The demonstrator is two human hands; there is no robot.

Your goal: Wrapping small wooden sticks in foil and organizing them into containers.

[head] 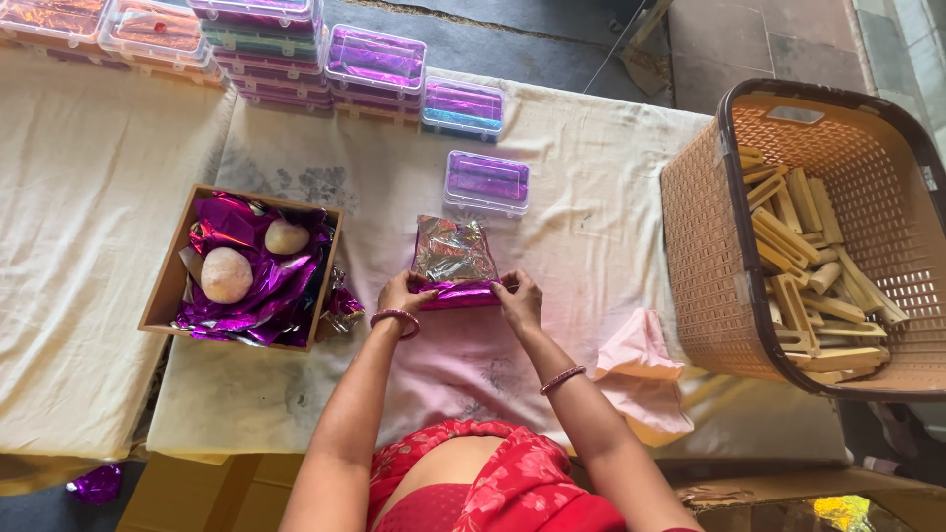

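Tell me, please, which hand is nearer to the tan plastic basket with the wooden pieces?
The right hand. It holds the right end of the purple foil piece, on the side toward the basket. The left hand holds the other end, nearer the wooden box.

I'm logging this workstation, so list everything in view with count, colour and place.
foil sheet: one, silvery with purple near edge, table centre, held by both hands
clear boxes: several, purple and orange contents, far edge; one apart
wooden tray: one, brown, left, holding purple foil and two pale round lumps
basket: one, tan, right, holding pale wooden sticks
pink cloth: one, right of hands
left hand: on foil, bangle
right hand: on foil, bangle
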